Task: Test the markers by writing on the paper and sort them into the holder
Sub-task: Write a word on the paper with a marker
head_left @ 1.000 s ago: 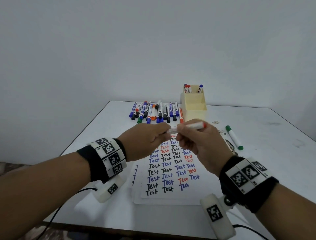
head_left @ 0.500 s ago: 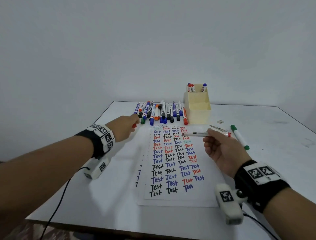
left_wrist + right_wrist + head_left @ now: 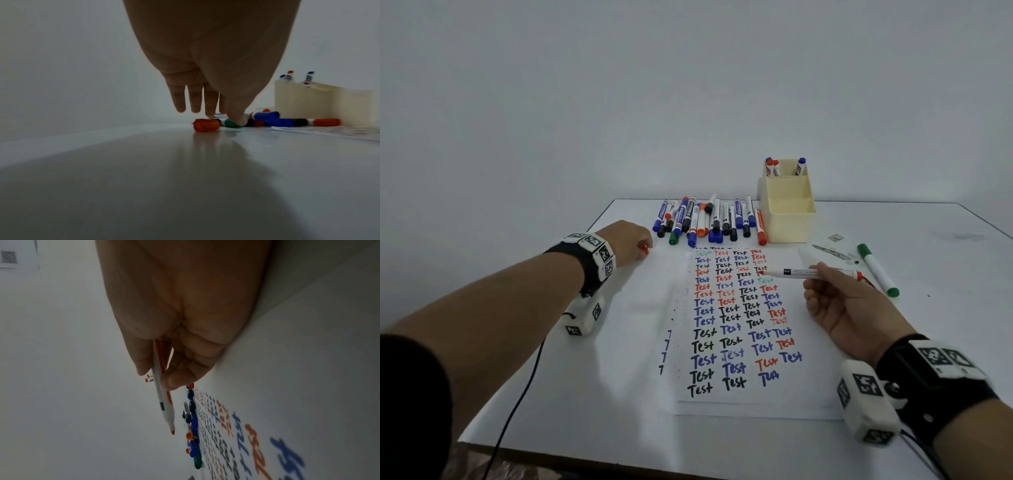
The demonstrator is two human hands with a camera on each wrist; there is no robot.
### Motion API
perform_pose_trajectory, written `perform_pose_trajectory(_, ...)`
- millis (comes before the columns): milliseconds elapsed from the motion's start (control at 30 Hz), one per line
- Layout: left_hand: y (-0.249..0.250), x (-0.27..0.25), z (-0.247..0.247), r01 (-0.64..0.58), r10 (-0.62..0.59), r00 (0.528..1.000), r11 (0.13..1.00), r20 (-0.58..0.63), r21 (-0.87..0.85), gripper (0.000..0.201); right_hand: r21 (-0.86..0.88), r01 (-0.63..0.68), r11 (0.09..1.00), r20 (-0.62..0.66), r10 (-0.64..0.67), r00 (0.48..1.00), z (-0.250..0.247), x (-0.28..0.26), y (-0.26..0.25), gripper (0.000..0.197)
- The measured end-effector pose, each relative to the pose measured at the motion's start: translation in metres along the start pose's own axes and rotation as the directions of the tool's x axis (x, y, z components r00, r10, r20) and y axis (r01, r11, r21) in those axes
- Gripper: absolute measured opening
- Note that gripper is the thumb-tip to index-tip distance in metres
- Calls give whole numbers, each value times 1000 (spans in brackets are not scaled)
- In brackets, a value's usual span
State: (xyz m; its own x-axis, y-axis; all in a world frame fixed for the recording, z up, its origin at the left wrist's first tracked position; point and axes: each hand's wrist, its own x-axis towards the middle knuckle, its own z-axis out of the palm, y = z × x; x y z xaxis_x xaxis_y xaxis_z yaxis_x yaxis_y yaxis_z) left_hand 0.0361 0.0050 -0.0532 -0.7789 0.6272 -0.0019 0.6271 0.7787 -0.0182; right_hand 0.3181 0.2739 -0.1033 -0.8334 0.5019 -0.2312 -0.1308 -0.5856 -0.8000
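My right hand [image 3: 822, 274] pinches an uncapped red marker [image 3: 799, 273] between thumb and fingers. It lies level, its bare tip pointing left over the top right of the paper [image 3: 743, 394], which is filled with "Test" words. The right wrist view shows the same marker [image 3: 163, 404] in the hand [image 3: 158, 378]. My left hand [image 3: 635, 240] hovers left of the paper with straight fingers [image 3: 194, 100] just above the red cap [image 3: 206, 127], which lies on the table. The cream holder [image 3: 787, 219] stands at the back with three markers in its rear compartment.
A row of several capped markers [image 3: 709, 219] lies left of the holder, behind the paper. A green marker [image 3: 878, 270] and small scraps lie right of the paper. The table's left edge [image 3: 599, 216] runs close to my left hand. A cable trails from my left wrist.
The hands, joined on the marker a second ago, have parted. My left hand carried the red cap left and laid it on the table. My right hand lowered the uncapped marker over the paper.
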Motion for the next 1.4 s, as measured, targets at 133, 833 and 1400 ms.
perform_pose_trajectory(133, 12, -9, 1, -69, 70, 997, 996, 19, -47, 60, -30, 23, 999, 19, -23, 1000, -1, 0, 1, 13)
perform_pose_trajectory(833, 104, -66, 20, -365, 327, 827, 931, 458, -4, 127, -76, 114, 991, 161, -101, 982, -2, -34, -4, 19)
perform_pose_trajectory(1400, 104, -64, 22, -374, 305, 801, 927, 515, 32, 148, -608, 303, 734, 372, -74, 925, -30, -57, -4, 14)
